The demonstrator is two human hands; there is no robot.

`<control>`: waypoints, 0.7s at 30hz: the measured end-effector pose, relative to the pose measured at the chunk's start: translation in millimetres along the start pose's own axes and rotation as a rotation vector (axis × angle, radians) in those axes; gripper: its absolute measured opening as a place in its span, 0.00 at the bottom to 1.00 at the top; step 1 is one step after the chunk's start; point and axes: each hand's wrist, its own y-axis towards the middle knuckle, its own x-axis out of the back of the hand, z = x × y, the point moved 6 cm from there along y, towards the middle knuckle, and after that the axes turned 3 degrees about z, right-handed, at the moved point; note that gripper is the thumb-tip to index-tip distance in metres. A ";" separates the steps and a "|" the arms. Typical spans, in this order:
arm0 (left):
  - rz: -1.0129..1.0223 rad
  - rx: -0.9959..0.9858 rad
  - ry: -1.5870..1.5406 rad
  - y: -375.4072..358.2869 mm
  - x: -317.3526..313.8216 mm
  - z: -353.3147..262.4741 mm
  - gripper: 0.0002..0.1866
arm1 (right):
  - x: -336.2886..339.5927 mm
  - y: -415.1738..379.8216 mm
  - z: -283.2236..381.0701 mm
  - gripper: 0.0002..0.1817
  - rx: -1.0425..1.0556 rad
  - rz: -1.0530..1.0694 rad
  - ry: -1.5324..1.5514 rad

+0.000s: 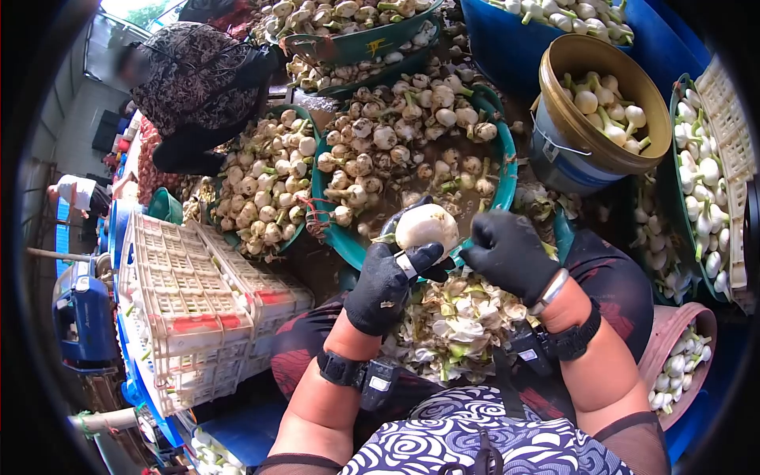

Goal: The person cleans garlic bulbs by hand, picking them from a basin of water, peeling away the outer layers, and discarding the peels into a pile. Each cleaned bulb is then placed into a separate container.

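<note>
My left hand (380, 289), in a black glove, grips a large white garlic bulb (427, 227) with a short green stem end pointing left. A pale band wraps the thumb of that glove. Just right of the bulb is my right hand (511, 255), also black-gloved, its fingers curled closed; whether anything sits inside them is hidden. Below both hands lies a heap of garlic peels and trimmings (459, 324) between my legs. Right in front stands a green tub (507, 154) of soil-stained garlic bulbs (380, 138).
A brown-rimmed bucket (566, 154) of cleaned bulbs stands front right. Stacked plastic crates (190, 277) are at the left, and a pink tub (653, 348) is at my right side. Another person (202, 79) bends over bulbs at upper left. A blue container (507, 51) stands at the back.
</note>
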 end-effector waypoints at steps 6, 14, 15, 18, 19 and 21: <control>-0.004 0.021 0.093 4.6 3.9 5.0 0.31 | 10.5 -5.5 15.9 0.10 0.143 -0.162 0.863; 0.005 0.010 0.163 1.6 0.7 4.8 0.32 | 16.6 -13.2 37.2 0.05 0.377 -0.349 0.046; -0.013 0.026 0.190 0.8 1.3 5.7 0.32 | 14.4 -13.2 37.2 0.05 0.377 -0.349 0.046; -0.006 -0.018 0.203 0.8 5.1 7.9 0.34 | 9.4 -12.5 36.3 0.05 0.354 -0.363 0.012; -0.005 -0.017 0.202 0.2 4.6 7.1 0.34 | 9.2 -13.8 38.0 0.05 0.373 -0.368 -0.032; -0.007 0.012 0.199 -1.5 2.8 6.3 0.35 | 7.5 -14.7 40.1 0.05 0.390 -0.370 -0.077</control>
